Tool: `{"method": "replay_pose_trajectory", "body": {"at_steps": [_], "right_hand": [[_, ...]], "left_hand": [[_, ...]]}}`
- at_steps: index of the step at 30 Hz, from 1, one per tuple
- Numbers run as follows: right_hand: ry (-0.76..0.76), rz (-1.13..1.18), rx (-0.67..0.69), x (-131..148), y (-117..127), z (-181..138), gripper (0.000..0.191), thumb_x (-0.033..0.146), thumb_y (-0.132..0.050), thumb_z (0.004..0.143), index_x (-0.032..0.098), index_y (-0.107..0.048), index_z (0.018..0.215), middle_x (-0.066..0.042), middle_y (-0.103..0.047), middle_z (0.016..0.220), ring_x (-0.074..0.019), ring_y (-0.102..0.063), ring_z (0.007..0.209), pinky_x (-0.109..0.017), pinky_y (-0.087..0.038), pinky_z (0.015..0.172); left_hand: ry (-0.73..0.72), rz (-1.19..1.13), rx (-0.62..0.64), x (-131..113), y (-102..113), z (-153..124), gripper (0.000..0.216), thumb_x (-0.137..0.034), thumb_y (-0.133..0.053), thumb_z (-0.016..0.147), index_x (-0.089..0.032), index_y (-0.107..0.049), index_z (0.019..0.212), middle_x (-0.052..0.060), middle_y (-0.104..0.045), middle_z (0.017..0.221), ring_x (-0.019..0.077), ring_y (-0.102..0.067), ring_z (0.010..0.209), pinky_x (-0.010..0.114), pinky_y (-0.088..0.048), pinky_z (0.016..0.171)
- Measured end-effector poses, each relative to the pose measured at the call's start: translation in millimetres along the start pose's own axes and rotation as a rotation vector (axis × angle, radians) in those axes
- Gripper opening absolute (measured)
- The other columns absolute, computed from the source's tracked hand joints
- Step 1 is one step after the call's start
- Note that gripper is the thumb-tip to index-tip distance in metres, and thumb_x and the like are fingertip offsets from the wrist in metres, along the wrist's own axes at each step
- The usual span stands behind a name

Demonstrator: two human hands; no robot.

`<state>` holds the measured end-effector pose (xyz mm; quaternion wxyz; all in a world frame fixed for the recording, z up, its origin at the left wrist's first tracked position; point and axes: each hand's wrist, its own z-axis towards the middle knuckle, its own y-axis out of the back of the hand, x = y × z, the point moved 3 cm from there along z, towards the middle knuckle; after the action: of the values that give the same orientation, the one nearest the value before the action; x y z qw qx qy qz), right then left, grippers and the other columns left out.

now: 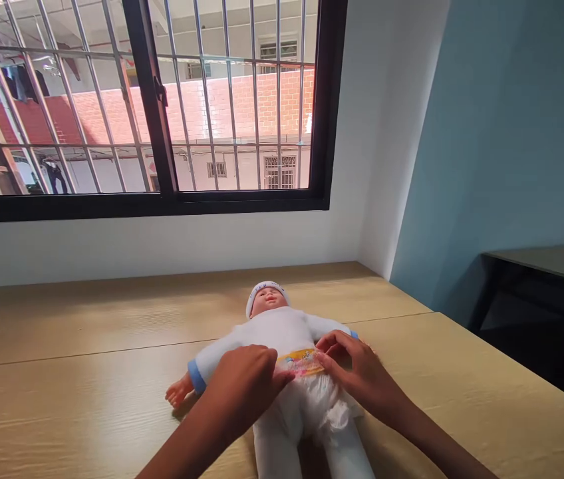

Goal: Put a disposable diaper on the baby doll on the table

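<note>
On the big wooden table (112, 392), a doll (272, 329) lies on its back, low in the middle of the frame. It looks soft and light. Its hips are inside a white diaper (309, 394), likely thin and bendy, best held by its waist edges. The left hand (249, 376) and right hand (356, 369) have bent fingers at the bright band's (302, 362) two ends; I can't tell if they pinch it.

Barred window (157, 113), blue wall (506, 133); right, possibly desk (556, 263).

No text can be read. The diaper (314, 392) has a yellow-and-pink band (302, 362) whose print is too small and blurred to make out; the cap (268, 285) bears tiny illegible marks.
</note>
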<state>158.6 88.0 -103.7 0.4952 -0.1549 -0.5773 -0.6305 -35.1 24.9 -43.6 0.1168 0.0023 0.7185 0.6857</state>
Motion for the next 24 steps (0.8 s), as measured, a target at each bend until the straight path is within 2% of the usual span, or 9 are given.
{"method": "replay_pose_trajectory", "body": {"at_steps": [3, 7, 11, 18, 24], "right_hand": [[-0.010, 0.003, -0.029, -3, -1, -1, 0.024, 0.045, -0.058, 0.092, 0.021, -0.063, 0.092, -0.003, -0.069, 0.092, -0.0187, -0.066, 0.085, -0.034, -0.052, 0.081], [-0.023, 0.008, -0.056, -5, -2, -3, 0.024, 0.045, -0.057, 0.092, 0.021, -0.063, 0.091, -0.003, -0.069, 0.092, -0.0189, -0.067, 0.084, -0.033, -0.054, 0.078], [-0.017, -0.007, -0.064, -5, -3, -5, 0.023, 0.044, -0.058, 0.092, 0.022, -0.062, 0.091, -0.003, -0.070, 0.094, -0.0190, -0.068, 0.086, -0.032, -0.055, 0.080], [0.043, -0.042, -0.057, -1, -7, -9, 0.018, 0.041, -0.059, 0.092, 0.023, -0.062, 0.091, -0.003, -0.071, 0.093, -0.0199, -0.068, 0.082, -0.035, -0.056, 0.083], [0.106, -0.042, -0.006, 6, -8, -14, 0.020, 0.043, -0.058, 0.094, 0.025, -0.067, 0.096, -0.003, -0.073, 0.096, -0.0207, -0.068, 0.090, -0.034, -0.054, 0.086]], "left_hand": [[-0.028, 0.037, 0.014, -2, -6, 2, 0.032, -0.025, -0.041, 0.093, -0.015, -0.070, 0.082, 0.010, -0.068, 0.072, 0.0245, -0.059, 0.065, 0.035, -0.024, 0.055], [-0.036, 0.043, 0.015, 0, -15, 6, 0.034, -0.024, -0.039, 0.094, -0.014, -0.069, 0.084, 0.012, -0.068, 0.074, 0.0251, -0.059, 0.065, 0.036, -0.022, 0.055], [-0.018, 0.012, 0.010, 2, -17, 7, 0.026, -0.018, -0.041, 0.090, -0.015, -0.066, 0.082, 0.010, -0.065, 0.072, 0.0241, -0.057, 0.064, 0.035, -0.021, 0.056], [-0.020, -0.112, -0.016, 7, -11, 6, 0.031, -0.033, -0.039, 0.095, -0.018, -0.057, 0.075, 0.005, -0.056, 0.066, 0.0217, -0.051, 0.063, 0.034, -0.024, 0.057], [-0.086, -0.254, -0.043, 14, -11, 9, 0.014, -0.032, -0.048, 0.092, -0.020, -0.049, 0.084, 0.004, -0.061, 0.085, 0.0200, -0.055, 0.075, 0.031, -0.037, 0.067]]}}
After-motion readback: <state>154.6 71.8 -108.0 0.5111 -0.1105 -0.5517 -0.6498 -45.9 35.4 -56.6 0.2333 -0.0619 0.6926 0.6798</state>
